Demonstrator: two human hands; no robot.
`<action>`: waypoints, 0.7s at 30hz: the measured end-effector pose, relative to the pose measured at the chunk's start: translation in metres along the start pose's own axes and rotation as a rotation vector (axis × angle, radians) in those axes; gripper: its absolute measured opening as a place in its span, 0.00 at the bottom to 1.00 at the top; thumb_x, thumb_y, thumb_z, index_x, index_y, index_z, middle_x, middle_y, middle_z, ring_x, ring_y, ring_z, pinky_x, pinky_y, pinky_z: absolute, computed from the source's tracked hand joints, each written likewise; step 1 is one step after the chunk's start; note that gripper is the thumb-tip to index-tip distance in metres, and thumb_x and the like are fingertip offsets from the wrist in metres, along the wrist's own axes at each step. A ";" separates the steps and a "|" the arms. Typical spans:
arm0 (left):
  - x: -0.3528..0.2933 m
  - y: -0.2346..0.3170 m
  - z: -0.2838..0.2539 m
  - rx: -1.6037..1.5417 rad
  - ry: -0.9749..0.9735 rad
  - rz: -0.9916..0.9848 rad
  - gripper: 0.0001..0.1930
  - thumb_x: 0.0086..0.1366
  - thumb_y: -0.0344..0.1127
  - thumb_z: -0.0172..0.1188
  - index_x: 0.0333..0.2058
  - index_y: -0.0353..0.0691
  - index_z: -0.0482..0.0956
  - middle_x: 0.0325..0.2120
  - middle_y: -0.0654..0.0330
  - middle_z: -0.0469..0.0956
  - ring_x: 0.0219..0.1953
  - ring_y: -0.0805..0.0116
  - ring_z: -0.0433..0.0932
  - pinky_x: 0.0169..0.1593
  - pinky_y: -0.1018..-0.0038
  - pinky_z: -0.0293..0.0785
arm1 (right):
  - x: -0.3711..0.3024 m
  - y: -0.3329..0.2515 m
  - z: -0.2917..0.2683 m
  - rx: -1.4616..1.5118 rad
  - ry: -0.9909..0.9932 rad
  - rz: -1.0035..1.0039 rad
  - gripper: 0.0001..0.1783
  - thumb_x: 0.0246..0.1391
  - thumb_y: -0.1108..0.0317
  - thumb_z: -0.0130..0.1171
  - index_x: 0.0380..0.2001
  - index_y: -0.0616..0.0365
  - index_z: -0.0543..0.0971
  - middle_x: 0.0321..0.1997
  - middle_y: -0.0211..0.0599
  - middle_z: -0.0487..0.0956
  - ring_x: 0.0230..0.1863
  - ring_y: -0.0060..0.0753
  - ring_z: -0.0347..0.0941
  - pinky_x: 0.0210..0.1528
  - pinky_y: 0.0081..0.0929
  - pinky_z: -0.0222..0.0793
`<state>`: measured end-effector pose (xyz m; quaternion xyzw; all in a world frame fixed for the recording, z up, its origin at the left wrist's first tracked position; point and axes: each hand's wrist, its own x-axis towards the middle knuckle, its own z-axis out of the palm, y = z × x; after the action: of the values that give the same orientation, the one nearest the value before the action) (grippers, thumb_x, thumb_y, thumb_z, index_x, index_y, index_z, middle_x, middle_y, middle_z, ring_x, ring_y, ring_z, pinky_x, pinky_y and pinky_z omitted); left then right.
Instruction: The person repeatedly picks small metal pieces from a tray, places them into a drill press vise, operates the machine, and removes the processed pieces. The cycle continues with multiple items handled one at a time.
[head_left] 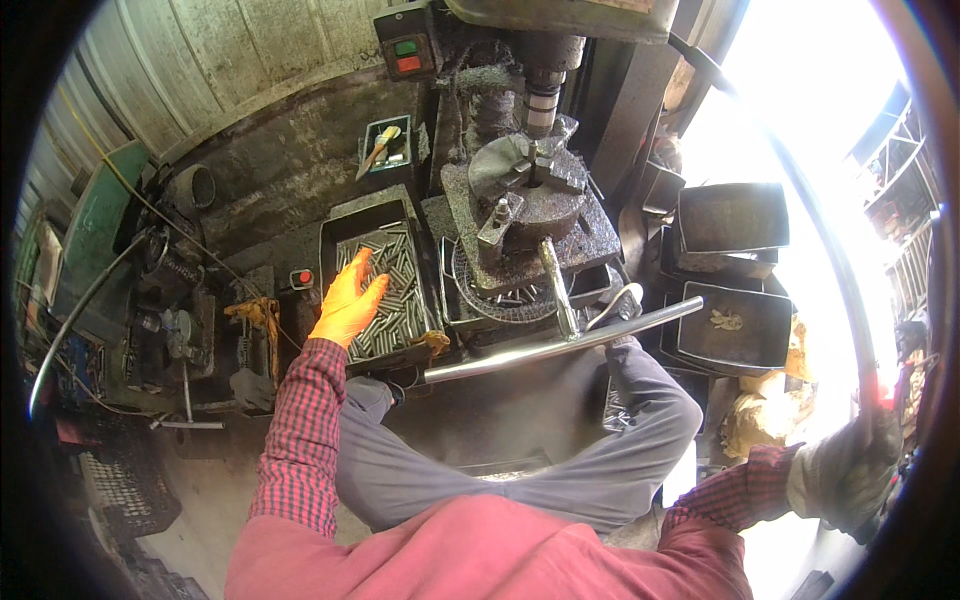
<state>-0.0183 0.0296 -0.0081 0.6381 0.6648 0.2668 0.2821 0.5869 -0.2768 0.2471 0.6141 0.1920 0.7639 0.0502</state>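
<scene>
The left hand (348, 302), in an orange glove, is loose, its fingers and thumb spread apart and pointing away from the body over a heap of short metal pins (400, 285); whether a fingertip touches a pin I cannot tell; the right hand (850, 480), in a greyish-white glove, is closed around the lower end of a long curved lever (815, 190), though the dark rim of the view hides part of its fingers.

The pins lie at many angles inside an oblong metal bin (365, 212), which stands left of the machine, in front of the person; just beyond this bin sits a small tray (402, 127) with a brush (380, 145) lying in it; to the bin's left is a small box with a red button (302, 279).

The machine's upright spindle (541, 105) stands over a round metal fixture (570, 210); below the fixture, a bright steel crossbar (640, 325) slants across above the person's knees, joined to a shorter rod; a switch box (408, 45) with one green and one red button is mounted at the machine's upper left.

On the right, near the lever, are dark open containers (733, 215); a pale glove (726, 320) lies in the nearer one.
</scene>
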 end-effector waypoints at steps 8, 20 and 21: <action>0.001 0.001 -0.001 -0.011 0.001 -0.003 0.39 0.74 0.49 0.64 0.77 0.38 0.63 0.68 0.41 0.74 0.71 0.49 0.75 0.72 0.58 0.70 | 0.001 0.010 0.024 -0.181 0.139 -0.071 0.28 0.70 0.39 0.61 0.23 0.47 0.77 0.16 0.19 0.75 0.13 0.22 0.69 0.17 0.25 0.65; 0.000 0.001 -0.002 -0.019 0.017 0.013 0.39 0.73 0.49 0.64 0.76 0.38 0.64 0.67 0.41 0.76 0.70 0.49 0.75 0.71 0.58 0.70 | 0.039 0.011 0.026 -0.042 0.296 -0.187 0.29 0.72 0.38 0.58 0.26 0.49 0.86 0.20 0.24 0.82 0.18 0.24 0.78 0.22 0.23 0.74; 0.000 0.001 -0.002 -0.021 0.023 0.015 0.39 0.73 0.49 0.64 0.76 0.38 0.64 0.67 0.41 0.76 0.70 0.49 0.75 0.71 0.58 0.70 | 0.038 0.014 0.029 -0.117 0.317 -0.214 0.30 0.73 0.37 0.56 0.26 0.48 0.86 0.21 0.25 0.83 0.19 0.25 0.80 0.23 0.25 0.75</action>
<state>-0.0187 0.0298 -0.0062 0.6372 0.6603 0.2829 0.2791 0.6077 -0.2714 0.2919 0.4583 0.2170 0.8512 0.1357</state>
